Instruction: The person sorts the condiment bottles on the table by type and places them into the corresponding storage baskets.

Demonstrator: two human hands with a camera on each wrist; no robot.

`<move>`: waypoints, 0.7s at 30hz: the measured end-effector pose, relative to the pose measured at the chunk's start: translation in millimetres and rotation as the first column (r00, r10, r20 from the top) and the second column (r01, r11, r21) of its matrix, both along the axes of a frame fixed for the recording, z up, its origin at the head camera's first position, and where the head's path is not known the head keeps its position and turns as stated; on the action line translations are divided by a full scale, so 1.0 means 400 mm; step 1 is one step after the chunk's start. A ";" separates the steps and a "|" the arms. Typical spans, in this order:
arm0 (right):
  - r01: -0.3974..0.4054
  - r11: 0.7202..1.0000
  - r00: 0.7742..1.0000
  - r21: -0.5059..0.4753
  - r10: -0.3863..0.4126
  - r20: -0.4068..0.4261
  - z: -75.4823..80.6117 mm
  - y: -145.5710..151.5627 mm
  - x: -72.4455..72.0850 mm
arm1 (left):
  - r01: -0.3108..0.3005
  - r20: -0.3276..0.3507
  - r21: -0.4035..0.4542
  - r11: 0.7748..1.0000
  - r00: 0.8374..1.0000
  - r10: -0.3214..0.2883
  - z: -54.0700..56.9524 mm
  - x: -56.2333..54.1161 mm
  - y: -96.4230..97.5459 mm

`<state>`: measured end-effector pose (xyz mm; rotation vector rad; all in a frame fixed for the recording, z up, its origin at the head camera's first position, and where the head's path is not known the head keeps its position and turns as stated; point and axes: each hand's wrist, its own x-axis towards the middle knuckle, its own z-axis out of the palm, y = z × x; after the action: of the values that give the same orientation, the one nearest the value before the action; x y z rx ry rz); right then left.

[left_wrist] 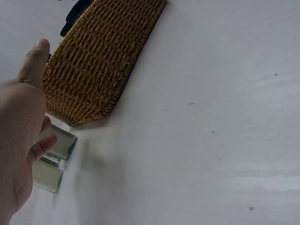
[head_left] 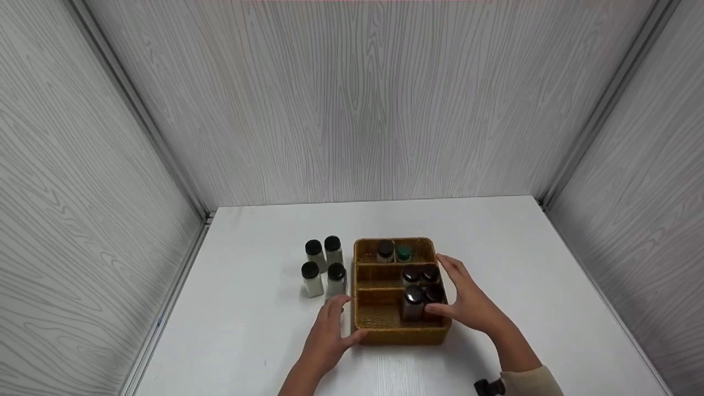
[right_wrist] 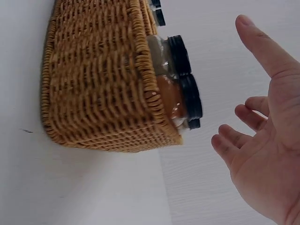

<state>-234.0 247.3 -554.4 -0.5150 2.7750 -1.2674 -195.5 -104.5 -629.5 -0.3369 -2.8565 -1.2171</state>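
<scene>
The right hand (right_wrist: 272, 145) comes in from the right edge, thumb extended and the other fingers slightly bent and spread, touching nothing. To its left stands a brown woven basket (right_wrist: 93, 75), its open side facing the hand. Two jars poke past the rim side by side: a clear one (right_wrist: 158, 54) with greyish contents and an orange-brown one (right_wrist: 169, 96), both with black lids (right_wrist: 191, 96). More dark lids (right_wrist: 160, 17) show near the top edge. Below the basket lies a white surface (right_wrist: 108, 192), meeting a pale grained panel (right_wrist: 211, 192).
</scene>
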 end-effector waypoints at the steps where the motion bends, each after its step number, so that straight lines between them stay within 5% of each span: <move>1: 0.007 1.000 1.000 -0.008 -0.007 0.007 -0.009 0.003 0.002 | -0.007 -0.006 -0.006 1.000 1.000 0.007 0.003 -0.001 -0.002; 11: 0.058 0.995 0.992 -0.077 -0.049 0.114 -0.078 0.024 0.027 | -0.091 -0.156 -0.045 0.995 0.984 0.083 0.038 -0.021 -0.034; 21: 0.077 0.988 0.986 -0.133 -0.055 0.158 -0.131 0.022 0.048 | -0.185 -0.318 -0.009 0.983 0.932 0.172 0.051 -0.058 -0.102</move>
<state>-214.8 256.2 -606.9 -0.3188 2.6115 -1.4548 -218.9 -145.4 -609.0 -0.2407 -2.5721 -0.9760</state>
